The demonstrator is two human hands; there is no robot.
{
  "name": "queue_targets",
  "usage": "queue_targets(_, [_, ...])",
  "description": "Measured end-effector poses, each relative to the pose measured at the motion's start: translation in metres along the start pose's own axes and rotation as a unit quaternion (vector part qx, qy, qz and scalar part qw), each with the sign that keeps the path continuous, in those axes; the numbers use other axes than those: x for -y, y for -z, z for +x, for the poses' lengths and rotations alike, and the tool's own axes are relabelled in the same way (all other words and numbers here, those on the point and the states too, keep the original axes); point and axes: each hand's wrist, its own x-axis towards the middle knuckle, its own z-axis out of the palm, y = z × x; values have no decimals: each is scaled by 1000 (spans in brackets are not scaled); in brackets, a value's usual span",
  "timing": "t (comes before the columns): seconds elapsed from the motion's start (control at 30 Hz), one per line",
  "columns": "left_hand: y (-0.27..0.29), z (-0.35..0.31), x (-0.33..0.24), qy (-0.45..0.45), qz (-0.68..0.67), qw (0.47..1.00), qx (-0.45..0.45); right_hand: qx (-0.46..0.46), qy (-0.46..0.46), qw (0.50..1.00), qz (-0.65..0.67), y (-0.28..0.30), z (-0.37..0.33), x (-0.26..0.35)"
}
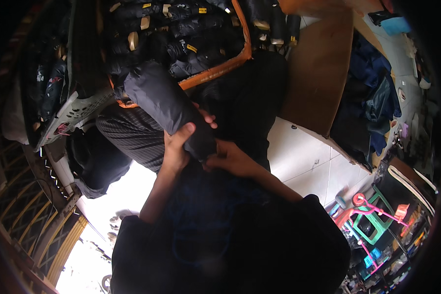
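A dark, tightly rolled garment (pixel 166 100) slants from the upper left down to the middle of the view. My left hand (pixel 176 147) grips its lower part, thumb up along the roll. My right hand (pixel 228 158) holds the roll's lower end from the right, fingers curled around it. The end itself is hidden under my fingers. My lap and dark clothing lie below both hands.
An orange-rimmed crate (pixel 215 68) packed with several dark rolled garments stands at the top. A grey plastic basket (pixel 78 110) sits to the left, a brown cardboard sheet (pixel 318 73) to the right, and a heap of blue clothes (pixel 377 103) beyond it. White tiled floor (pixel 304 161) shows.
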Motion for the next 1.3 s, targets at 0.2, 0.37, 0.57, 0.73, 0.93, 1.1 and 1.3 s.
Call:
queue_targets(0.2, [7, -15, 21, 58, 101, 993, 12, -29, 9, 999, -28, 0, 2, 14])
queue_targets(0.37, [4, -2, 4, 43, 60, 992, 107, -19, 108, 994, -4, 5, 8, 17])
queue_targets(0.57, [-3, 31, -22, -38, 5, 985, 166, -2, 65, 998, -25, 4, 9, 45])
queue_targets(0.73, [-8, 27, -9, 28, 146, 987, 67, 14, 89, 994, 58, 12, 32, 32])
queue_targets(0.93, [-1, 51, -7, 6, 222, 967, 126, -29, 269, 962, 25, 38, 33, 56])
queue_targets(1.1, [-11, 72, 0, -29, 309, 942, 130, -155, 296, 938, -90, 78, 40, 77])
queue_targets(1.3, [-2, 66, -19, -65, 340, 933, 98, -579, 327, 715, -216, 181, 72, 108])
